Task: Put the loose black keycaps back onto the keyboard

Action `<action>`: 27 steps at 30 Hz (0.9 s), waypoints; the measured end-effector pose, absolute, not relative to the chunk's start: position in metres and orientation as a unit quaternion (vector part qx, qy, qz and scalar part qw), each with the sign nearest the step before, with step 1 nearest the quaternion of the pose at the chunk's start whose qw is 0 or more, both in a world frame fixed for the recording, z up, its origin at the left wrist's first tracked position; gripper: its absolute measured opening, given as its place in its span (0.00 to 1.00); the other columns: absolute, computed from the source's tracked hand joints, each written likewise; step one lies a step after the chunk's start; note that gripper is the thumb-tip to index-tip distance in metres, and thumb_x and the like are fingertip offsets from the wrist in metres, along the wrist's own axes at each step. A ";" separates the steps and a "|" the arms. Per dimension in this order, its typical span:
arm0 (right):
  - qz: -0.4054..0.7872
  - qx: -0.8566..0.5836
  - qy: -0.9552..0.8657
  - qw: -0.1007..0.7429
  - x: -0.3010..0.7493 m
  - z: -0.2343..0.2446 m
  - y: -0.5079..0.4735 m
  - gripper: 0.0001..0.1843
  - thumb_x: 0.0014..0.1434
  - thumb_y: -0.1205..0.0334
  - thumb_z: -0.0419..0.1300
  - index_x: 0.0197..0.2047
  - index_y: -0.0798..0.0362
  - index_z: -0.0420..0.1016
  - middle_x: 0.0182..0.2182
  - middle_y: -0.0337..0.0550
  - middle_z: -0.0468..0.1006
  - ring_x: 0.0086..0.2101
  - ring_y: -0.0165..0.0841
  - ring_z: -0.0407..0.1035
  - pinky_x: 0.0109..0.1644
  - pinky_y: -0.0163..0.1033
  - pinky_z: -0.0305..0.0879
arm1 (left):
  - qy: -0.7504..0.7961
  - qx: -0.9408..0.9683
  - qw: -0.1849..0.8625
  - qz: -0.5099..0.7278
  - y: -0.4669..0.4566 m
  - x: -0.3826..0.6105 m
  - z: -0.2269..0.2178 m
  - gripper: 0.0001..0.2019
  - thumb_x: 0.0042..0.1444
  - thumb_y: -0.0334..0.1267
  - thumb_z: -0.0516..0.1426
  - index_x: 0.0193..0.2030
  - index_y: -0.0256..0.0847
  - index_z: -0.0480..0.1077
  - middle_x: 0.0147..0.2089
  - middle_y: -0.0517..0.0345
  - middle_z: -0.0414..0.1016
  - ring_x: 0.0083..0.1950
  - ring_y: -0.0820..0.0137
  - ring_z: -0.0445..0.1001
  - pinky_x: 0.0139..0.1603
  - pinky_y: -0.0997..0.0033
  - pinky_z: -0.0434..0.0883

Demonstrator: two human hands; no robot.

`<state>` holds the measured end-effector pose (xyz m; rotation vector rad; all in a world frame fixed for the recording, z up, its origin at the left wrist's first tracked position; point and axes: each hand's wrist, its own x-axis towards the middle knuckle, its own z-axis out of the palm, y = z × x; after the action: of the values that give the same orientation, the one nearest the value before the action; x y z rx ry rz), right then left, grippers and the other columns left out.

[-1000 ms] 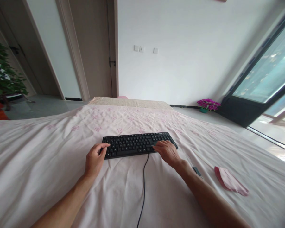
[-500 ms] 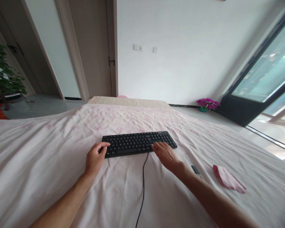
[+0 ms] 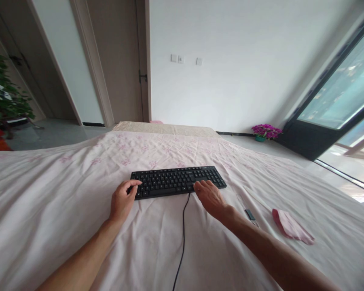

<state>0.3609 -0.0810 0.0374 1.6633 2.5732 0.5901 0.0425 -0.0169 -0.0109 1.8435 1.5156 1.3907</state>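
A black computer keyboard (image 3: pixel 164 184) lies on the pale pink flowered bed sheet (image 3: pixel 151 238), its cable (image 3: pixel 183 230) running toward me from the near edge. My left hand (image 3: pixel 123 198) grips the keyboard's left end, fingers over the top and thumb at the near side. At the near edge, right of the middle, my right hand (image 3: pixel 209 196) has its curled fingers on the keyboard; its thumb is partly hidden.
Right of my right forearm lie a small dark flat object with a thin light part (image 3: pixel 250 215) and a folded pink cloth (image 3: pixel 293 227). Beyond the bed are a white wall (image 3: pixel 230 81), a door (image 3: pixel 117 60), a potted magenta flower (image 3: pixel 266 132) and a leafy plant (image 3: pixel 7 93).
The whole view has shifted very slightly. Both hands stay at the same spots on the keyboard, and nothing else has visibly moved.
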 end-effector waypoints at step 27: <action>0.099 0.628 0.765 -0.106 0.365 0.031 -0.088 0.29 0.52 0.78 0.50 0.54 0.48 0.69 0.46 0.45 0.70 0.47 0.37 0.58 0.51 0.39 0.51 | 0.587 0.660 0.138 0.449 -0.015 0.038 -0.018 0.17 0.54 0.38 0.51 0.50 0.41 0.69 0.51 0.51 0.72 0.54 0.62 0.69 0.57 0.61 0.66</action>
<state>0.3646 -0.0880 0.0314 2.1183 2.5788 0.3351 0.0380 -0.0153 -0.0179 1.9084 1.6968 1.2972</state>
